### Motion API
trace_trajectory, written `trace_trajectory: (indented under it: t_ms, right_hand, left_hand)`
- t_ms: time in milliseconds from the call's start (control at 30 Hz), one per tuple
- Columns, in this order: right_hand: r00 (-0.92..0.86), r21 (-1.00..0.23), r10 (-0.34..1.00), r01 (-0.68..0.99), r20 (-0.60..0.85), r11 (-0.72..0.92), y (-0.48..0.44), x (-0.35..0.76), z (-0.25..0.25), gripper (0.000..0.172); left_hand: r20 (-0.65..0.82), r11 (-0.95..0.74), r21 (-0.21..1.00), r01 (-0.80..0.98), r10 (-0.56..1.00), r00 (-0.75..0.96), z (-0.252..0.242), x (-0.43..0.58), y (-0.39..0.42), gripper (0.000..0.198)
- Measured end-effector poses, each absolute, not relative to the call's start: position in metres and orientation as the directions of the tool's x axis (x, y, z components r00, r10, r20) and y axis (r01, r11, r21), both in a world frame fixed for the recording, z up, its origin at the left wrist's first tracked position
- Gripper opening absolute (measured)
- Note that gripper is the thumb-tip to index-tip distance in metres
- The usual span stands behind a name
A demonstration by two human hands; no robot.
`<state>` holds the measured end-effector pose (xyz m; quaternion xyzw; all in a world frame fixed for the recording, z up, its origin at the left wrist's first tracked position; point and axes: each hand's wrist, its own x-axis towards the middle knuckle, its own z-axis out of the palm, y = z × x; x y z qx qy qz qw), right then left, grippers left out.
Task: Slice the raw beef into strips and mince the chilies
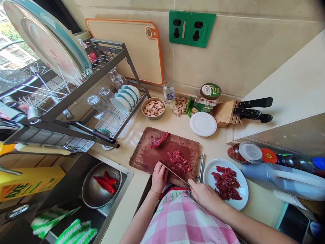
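Note:
My right hand (204,195) is wrapped round the handle of a kitchen knife (176,174), whose blade is seen nearly edge-on and slants across the near side of a brown cutting board (142,154). At the blade's far end my left hand (159,178) is closed, its fingers bent against the blade. Just beyond the knife lies a pile of sliced raw meat (179,160). A larger piece of raw meat (159,140) rests toward the back of the board. More meat slices (227,183) lie on a white plate (245,193) beside my right hand.
A dish rack (101,69) and a sink (111,217) holding a metal pan (88,196) with red peppers are on the left. Behind the board stand a bowl of garlic (153,108), a glass (169,92), ginger (180,106), a small plate (203,124) and a knife block (224,113). Bottles (281,179) lie right.

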<state>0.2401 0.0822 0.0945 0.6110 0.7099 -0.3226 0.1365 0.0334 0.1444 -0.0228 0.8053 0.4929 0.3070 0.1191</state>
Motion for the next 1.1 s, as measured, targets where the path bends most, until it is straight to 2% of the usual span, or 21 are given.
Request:
trace_trajectory:
  t_ms: [667,933,1100]
  right_hand:
    - [-0.234,-0.316,0.729,0.948,-0.643,0.025,0.097,0.235,0.084,0.022]
    - [-0.203,-0.283,0.784,0.958,-0.587,0.037,0.135,0.200,0.079,0.024]
    - [-0.219,-0.362,0.787,0.932,-0.577,-0.006,0.099,0.257,0.083,0.022]
  left_hand:
    - [0.354,-0.448,0.559,0.698,0.890,0.288,-0.020,0.036,0.147,0.016]
    - [0.339,-0.441,0.566,0.697,0.895,0.291,-0.018,0.035,0.147,0.019]
    - [0.345,-0.433,0.542,0.720,0.896,0.279,-0.018,0.033,0.145,0.019]
